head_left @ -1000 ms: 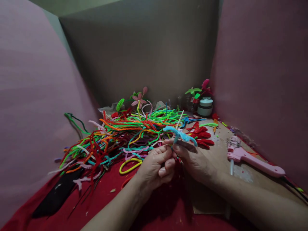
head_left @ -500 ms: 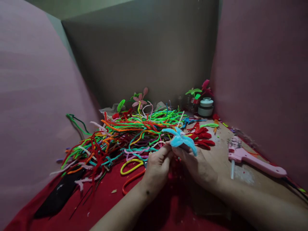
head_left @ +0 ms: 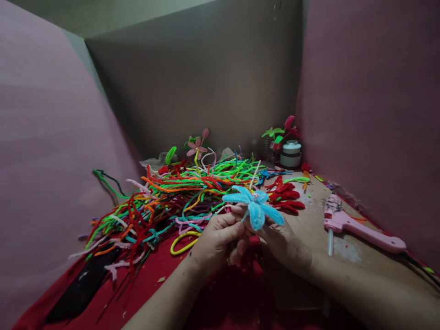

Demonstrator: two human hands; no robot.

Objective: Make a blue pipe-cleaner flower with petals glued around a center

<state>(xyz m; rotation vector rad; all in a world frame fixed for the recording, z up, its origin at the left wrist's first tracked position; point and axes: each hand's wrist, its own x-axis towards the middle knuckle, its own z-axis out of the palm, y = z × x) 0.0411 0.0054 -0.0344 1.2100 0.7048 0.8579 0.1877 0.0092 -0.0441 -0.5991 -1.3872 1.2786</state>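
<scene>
A light blue pipe-cleaner flower (head_left: 256, 213) with several petals and a pale centre is held up between my two hands. My left hand (head_left: 223, 233) is closed, thumb and fingers pinched just under the flower's left side. My right hand (head_left: 280, 238) is closed around the underside of the bloom, its fingers partly hidden by the petals. Any stem below the flower is covered by my hands. Just left of my left hand, the yellow handle of the scissors (head_left: 177, 243) shows; the rest is hidden behind that hand.
A big tangle of coloured pipe cleaners (head_left: 165, 188) spreads behind and left of my hands. Red pipe-cleaner petals (head_left: 285, 197) lie behind my right hand. A pink glue gun (head_left: 364, 231) rests at right. A lidded jar (head_left: 291, 153) stands at the back; a black flat item (head_left: 80, 288) lies front left.
The blue flower has turned and tilted so its face and petals show more fully. My left hand has shifted slightly left and rolled, covering the scissors' red handle.
</scene>
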